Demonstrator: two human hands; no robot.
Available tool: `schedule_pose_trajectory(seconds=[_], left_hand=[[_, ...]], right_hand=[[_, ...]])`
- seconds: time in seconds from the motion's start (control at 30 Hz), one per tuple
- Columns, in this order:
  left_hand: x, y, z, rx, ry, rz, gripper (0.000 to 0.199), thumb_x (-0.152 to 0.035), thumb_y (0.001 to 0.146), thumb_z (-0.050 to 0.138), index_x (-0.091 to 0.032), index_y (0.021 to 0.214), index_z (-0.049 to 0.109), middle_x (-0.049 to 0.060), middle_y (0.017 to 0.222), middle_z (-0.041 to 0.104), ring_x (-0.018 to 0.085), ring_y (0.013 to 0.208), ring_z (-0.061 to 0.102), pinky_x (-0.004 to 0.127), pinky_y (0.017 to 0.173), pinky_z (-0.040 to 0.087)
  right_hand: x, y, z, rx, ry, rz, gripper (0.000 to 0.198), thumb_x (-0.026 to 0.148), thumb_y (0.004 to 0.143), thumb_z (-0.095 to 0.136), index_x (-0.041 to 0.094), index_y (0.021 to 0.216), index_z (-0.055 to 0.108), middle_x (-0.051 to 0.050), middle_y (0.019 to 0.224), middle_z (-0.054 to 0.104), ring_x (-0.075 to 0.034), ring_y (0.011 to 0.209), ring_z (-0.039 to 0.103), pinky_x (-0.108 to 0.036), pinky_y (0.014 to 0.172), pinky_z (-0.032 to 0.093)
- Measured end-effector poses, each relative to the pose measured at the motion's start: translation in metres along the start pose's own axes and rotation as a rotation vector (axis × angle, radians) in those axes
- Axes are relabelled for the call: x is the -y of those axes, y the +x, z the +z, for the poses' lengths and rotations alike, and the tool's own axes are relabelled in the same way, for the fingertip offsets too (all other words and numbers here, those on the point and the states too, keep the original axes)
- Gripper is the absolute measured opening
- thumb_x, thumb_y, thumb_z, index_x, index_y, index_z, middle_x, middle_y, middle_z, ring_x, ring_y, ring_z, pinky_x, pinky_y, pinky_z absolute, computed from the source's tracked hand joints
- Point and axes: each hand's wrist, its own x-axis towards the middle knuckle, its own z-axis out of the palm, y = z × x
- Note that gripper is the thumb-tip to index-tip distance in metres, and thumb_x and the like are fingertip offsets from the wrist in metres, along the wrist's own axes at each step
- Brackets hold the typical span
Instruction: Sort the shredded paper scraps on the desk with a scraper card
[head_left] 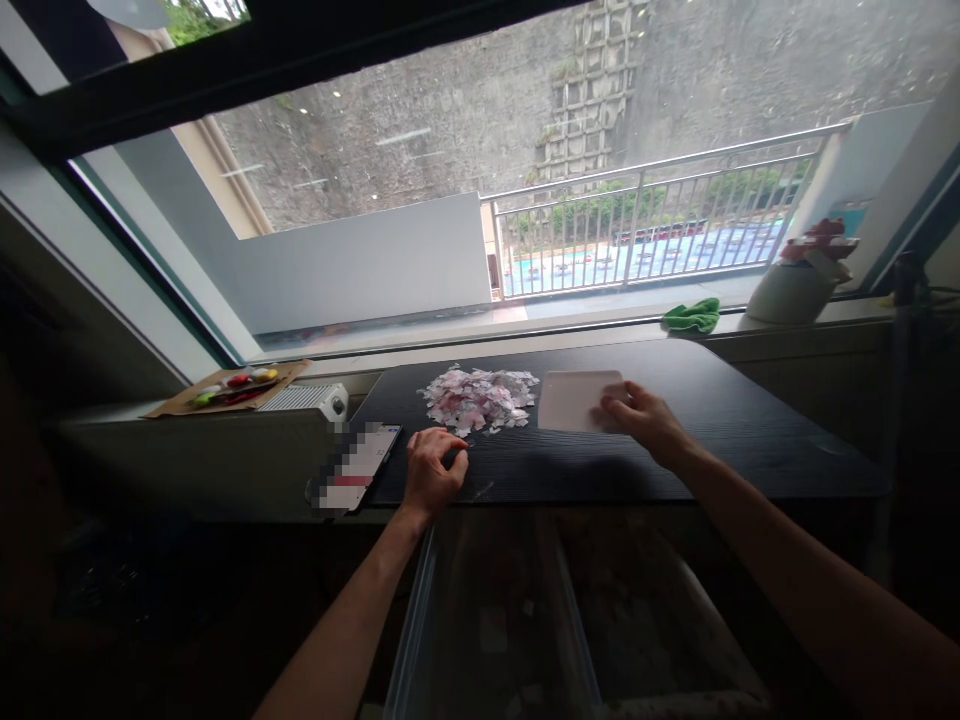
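Layout at the window. The bench runs along the sill, directly before the window. On the bench, toward its rear edge at centre, lies a heap of paper scraps; just right of the heap lies a flat card. The left hand rests on the bench in front of the heap; the right hand touches the card's right edge. A phone lies at the bench's left end, overhanging its front edge. Left of the bench, a cardboard sheet carrying small items sits on the sill, a small box beside it. At the sill's right end, a cloth lies left of a pot. Below the bench's front edge stands a bag-lined bin.
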Motion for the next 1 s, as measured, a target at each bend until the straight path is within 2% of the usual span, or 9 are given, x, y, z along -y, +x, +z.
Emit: schedule_pose_trajectory(seconds=[0.13, 0.23, 0.53, 0.77, 1.0], left_hand=[[0.0, 0.0, 0.002, -0.03, 0.013, -0.02, 0.012, -0.021, 0.074, 0.056, -0.022, 0.074, 0.068, 0.005, 0.084, 0.071, 0.025, 0.1, 0.061, 0.046, 0.099, 0.041], [0.001, 0.0, 0.003, -0.038, 0.015, -0.048, 0.012, -0.02, 0.073, 0.056, -0.022, 0.074, 0.069, 0.005, 0.084, 0.071, 0.026, 0.101, 0.06, 0.046, 0.098, 0.041], [-0.001, 0.001, 0.005, -0.048, 0.029, -0.104, 0.012, -0.018, 0.073, 0.056, -0.021, 0.073, 0.068, 0.006, 0.086, 0.07, 0.026, 0.101, 0.06, 0.046, 0.099, 0.041], [-0.001, 0.001, 0.004, -0.046, 0.033, -0.103, 0.012, -0.019, 0.073, 0.057, -0.022, 0.073, 0.068, 0.005, 0.086, 0.07, 0.026, 0.102, 0.06, 0.046, 0.099, 0.04], [0.0, 0.001, 0.005, -0.057, 0.042, -0.117, 0.013, -0.018, 0.074, 0.056, -0.021, 0.073, 0.068, 0.006, 0.085, 0.07, 0.026, 0.1, 0.06, 0.047, 0.098, 0.041]], right_hand=[[0.001, 0.006, 0.036, 0.005, -0.023, -0.02, 0.014, 0.019, 0.078, 0.062, 0.018, 0.091, 0.058, -0.007, 0.089, 0.071, -0.018, 0.074, 0.07, -0.031, 0.068, 0.06], [0.0, 0.004, 0.05, 0.053, -0.092, -0.043, 0.013, 0.019, 0.078, 0.061, 0.017, 0.09, 0.057, -0.007, 0.085, 0.07, -0.019, 0.073, 0.07, -0.032, 0.067, 0.059], [0.011, -0.004, 0.057, 0.093, -0.114, -0.023, 0.013, 0.019, 0.077, 0.062, 0.018, 0.088, 0.057, -0.006, 0.079, 0.07, -0.018, 0.07, 0.069, -0.032, 0.065, 0.059], [0.004, 0.003, 0.07, 0.093, -0.138, -0.118, 0.017, 0.026, 0.077, 0.063, 0.019, 0.091, 0.057, -0.008, 0.087, 0.07, -0.02, 0.075, 0.069, -0.035, 0.068, 0.058], [0.005, -0.001, 0.085, 0.218, -0.134, -0.123, 0.017, 0.026, 0.076, 0.062, 0.019, 0.09, 0.056, -0.005, 0.083, 0.068, -0.018, 0.071, 0.067, -0.033, 0.064, 0.057]])
